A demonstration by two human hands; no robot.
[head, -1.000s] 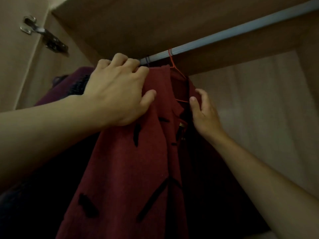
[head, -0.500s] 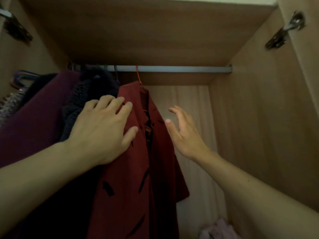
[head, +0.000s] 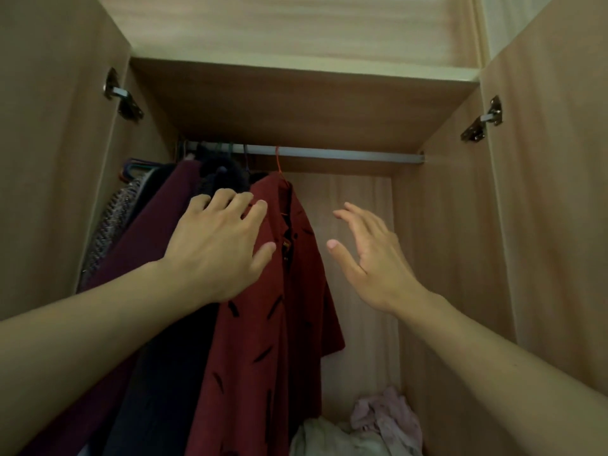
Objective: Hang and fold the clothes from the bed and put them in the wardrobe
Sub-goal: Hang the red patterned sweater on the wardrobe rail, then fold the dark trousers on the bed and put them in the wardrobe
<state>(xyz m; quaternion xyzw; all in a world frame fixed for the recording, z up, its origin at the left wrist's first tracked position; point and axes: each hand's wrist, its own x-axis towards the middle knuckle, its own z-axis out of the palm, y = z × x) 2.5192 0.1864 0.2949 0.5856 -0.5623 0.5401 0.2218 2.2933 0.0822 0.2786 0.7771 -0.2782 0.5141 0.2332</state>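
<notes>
Left grip (head: pixel 214 251): fingers spread and fairly straight, pinching nothing, palm laid on the left shoulder of the red shirt (head: pixel 263 340), with the fingertips at the edge of a black fuzzy garment (head: pixel 220 176) at 12 o'clock from the knuckles. Right grip (head: pixel 371 261): held in open air at 3 o'clock from the shirt's collar, apart from the cloth, fingers loosely fanned, thumb out, palm turned toward the shirt, holding nothing. Both forearms bare, entering from 7 and 5 o'clock. The red shirt has short black dashes for a print. It hangs inside the wardrobe (head: pixel 460 258) on an orange hanger (head: pixel 279 161), front placket facing out, short sleeve drooping at 4 o'clock. It is the last garment on the right of the row. At 9 o'clock from it hang a dark garment (head: pixel 158 390), then a maroon garment (head: pixel 154 225), then a grey knit (head: pixel 112 225) against the left wall. Low at 5 o'clock, on the wardrobe floor, sits a crumpled pile of pale clothes (head: pixel 378 422), pinkish and off-white. Further back, at 12 o'clock, the grey rail (head: pixel 345 156) runs across under the top panel, bare to the right of the orange hook. Metal hinges at 10 o'clock (head: pixel 123 100) and 2 o'clock (head: pixel 482 121), both doors swung open.
</notes>
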